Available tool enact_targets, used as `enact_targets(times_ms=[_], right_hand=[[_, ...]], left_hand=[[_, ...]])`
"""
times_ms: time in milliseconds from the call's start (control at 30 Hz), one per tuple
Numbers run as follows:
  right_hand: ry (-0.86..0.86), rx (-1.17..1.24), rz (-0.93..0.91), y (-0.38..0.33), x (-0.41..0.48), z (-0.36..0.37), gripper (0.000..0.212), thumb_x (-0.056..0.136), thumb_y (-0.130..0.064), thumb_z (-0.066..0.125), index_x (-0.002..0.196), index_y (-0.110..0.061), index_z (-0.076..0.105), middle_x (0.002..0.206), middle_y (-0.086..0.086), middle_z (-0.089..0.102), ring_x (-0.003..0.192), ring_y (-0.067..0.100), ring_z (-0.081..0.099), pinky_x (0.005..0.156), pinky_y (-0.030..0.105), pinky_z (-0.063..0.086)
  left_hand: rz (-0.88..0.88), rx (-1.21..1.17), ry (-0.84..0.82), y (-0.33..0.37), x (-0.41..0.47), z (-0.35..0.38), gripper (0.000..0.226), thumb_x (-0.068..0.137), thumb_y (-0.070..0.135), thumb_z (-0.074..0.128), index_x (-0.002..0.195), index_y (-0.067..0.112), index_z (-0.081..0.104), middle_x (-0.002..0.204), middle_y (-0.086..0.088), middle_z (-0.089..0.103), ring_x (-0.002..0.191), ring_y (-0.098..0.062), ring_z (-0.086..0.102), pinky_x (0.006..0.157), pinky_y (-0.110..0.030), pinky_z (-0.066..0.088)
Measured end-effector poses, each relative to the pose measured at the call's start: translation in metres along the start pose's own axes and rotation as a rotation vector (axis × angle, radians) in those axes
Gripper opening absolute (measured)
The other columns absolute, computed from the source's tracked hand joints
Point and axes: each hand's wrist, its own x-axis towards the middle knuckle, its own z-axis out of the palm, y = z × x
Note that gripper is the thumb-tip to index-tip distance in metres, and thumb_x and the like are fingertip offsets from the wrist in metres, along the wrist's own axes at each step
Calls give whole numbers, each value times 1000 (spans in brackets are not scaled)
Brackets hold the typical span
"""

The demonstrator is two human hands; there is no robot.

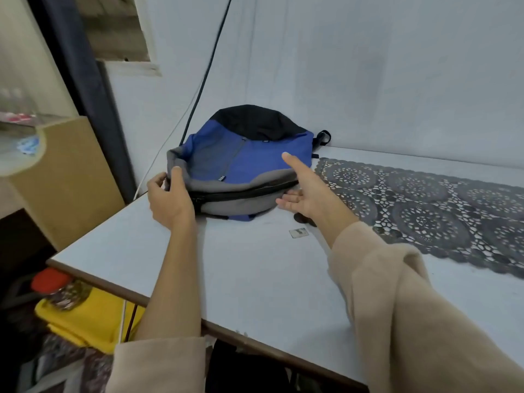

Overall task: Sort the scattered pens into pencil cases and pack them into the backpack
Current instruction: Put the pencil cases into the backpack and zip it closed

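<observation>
While the backpack (243, 163) lies flat at the table's (255, 265) far left corner, about 12 o'clock from the person, the left hand (170, 199) pinches its grey rim at 9 o'clock and the right hand (303, 191), fingers spread and gripping nothing, touches its 3 o'clock edge. Zipper (243, 192) looks shut; best to anchor the rim and pull the slider steadily. No pens or cases show.
</observation>
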Motion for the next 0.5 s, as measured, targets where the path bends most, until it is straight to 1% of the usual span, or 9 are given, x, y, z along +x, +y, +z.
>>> enact_targets(times_ms=[100,167,233,300,367,400,433,467,500], right_hand=[[69,-22,-3,-5,11,-12,74,76,-59,72,128,-15,44,113,12,52,94,23,53,76,33,49],[71,-51,15,-10,17,-21,63,74,-60,73,110,-13,52,90,4,49,74,17,47,60,25,45],[99,-164,-19,-14,20,-26,45,78,-50,73,100,-15,53,76,1,44,57,14,41,44,17,36],[153,-267,-125,-17,22,-26,33,84,-31,69,106,-12,54,74,4,50,56,16,46,42,20,37],[168,-284,-276,-19,24,-26,31,85,-18,65,112,-5,57,91,15,63,78,28,61,59,33,51],[176,-304,-352,-20,24,-26,27,85,-15,63,109,-3,59,99,19,65,88,31,63,70,40,52],[179,-350,-420,-21,19,-27,18,86,-11,60,101,-2,60,98,20,64,89,32,62,74,42,51],[178,-405,-477,-22,17,-30,5,87,-8,56,89,-3,57,88,18,61,82,31,59,70,42,48],[183,-453,-521,-26,10,-31,12,88,-4,51,76,-6,49,76,13,53,72,27,52,63,38,41]], left_hand=[[-28,4,84,3,-2,-1,29,88,46,52,104,23,62,100,12,65,90,-9,55,81,-23,40],[-37,-1,81,4,-3,0,29,89,46,49,99,22,62,94,10,66,88,-12,57,74,-23,37],[-5,-27,27,3,-2,3,27,85,47,53,91,22,61,90,6,68,87,-15,62,76,-26,45],[-22,-112,-60,2,0,5,23,80,47,62,81,25,57,86,4,67,83,-14,62,85,-32,53],[-130,-222,-142,3,2,4,33,70,49,74,79,25,54,92,2,66,83,-14,62,83,-30,55],[-174,-266,-173,4,3,4,41,63,50,79,82,24,53,98,-1,67,85,-14,63,81,-29,56],[-204,-293,-208,3,3,5,50,57,47,83,88,23,52,105,-4,67,88,-16,65,81,-30,57],[-229,-314,-248,3,3,6,55,56,42,85,95,22,52,109,-6,67,90,-17,67,80,-31,58],[-256,-342,-295,4,1,7,56,60,34,84,102,19,52,107,-6,67,90,-17,67,77,-31,58]])
